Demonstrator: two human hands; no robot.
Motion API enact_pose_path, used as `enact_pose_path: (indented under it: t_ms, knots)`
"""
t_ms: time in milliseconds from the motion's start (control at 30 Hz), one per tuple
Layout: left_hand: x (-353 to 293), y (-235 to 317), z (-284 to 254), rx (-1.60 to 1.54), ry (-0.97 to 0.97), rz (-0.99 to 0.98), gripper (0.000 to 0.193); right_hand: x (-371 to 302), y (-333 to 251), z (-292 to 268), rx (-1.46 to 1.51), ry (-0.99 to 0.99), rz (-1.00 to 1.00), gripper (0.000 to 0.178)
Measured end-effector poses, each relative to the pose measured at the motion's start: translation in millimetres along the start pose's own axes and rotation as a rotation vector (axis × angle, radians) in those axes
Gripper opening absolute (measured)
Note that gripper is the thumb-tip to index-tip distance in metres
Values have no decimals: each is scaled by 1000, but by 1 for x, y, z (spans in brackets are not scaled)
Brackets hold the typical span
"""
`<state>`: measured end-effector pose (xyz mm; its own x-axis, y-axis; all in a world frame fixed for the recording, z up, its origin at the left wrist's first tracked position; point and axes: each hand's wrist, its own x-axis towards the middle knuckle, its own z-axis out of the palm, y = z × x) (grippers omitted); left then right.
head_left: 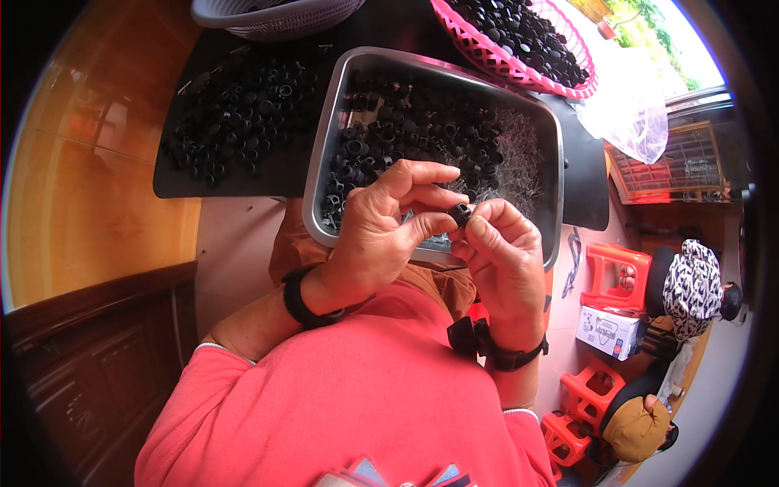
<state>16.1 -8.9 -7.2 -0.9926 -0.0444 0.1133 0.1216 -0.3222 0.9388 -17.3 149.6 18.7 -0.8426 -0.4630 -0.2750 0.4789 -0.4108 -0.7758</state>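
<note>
Between my two hands, over the near edge of a metal tray (554, 213), is a small black plastic part (460, 213). My left hand (388, 223) pinches it from the left with thumb and fingers. From the right, my right hand (505, 247) grips the same part with thumb and forefinger. Fingertips cover much of it, so its exact kind cannot be made out. Inside the tray lie many loose black ring-shaped parts (398, 130), with a heap of thin clear or silvery pins (519, 154) along the right side.
A pile of black ring parts (243, 122) lies on the dark table (174, 180) to the left. At the back stand a grey basket (276, 23) and a pink basket (454, 40) holding black discs. Red stools (610, 272), a white box (610, 331) and two other people are at right.
</note>
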Motion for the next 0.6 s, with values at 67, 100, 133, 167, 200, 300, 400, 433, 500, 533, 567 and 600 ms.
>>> enact_pose_path:
  t_ms: [67,100,133,167,200,300,400,433,500,533,567,600]
  knots:
    - [-1,0,1,42,7,11,39,0,3,2,-31,2,-27,7]
    - [-1,0,1,84,14,21,39,0,5,3,-58,22,-76,7]
    - [-2,1,2,85,14,23,39,0,8,4,-85,43,-126,7]
    - [-3,2,4,105,31,8,39,0,9,5,-86,41,-128,7]
    - [-4,2,5,124,51,-6,40,1,11,6,-92,55,-139,8]
    - [-4,-2,7,174,94,38,42,5,19,10,-87,82,-193,9]
    - [-4,0,10,85,115,-47,42,8,23,7,-70,59,-255,14]
    - [-4,0,11,86,117,-45,42,8,24,10,-91,86,-279,14]
    - [-4,1,13,-22,187,-51,44,9,26,12,-112,111,-304,13]
    - [-4,1,13,-20,188,-49,44,10,26,11,-121,99,-308,14]
    - [-3,1,13,-25,187,-37,42,10,27,11,-130,87,-312,14]
    - [-3,1,13,-30,183,-28,40,10,28,11,-129,88,-313,14]
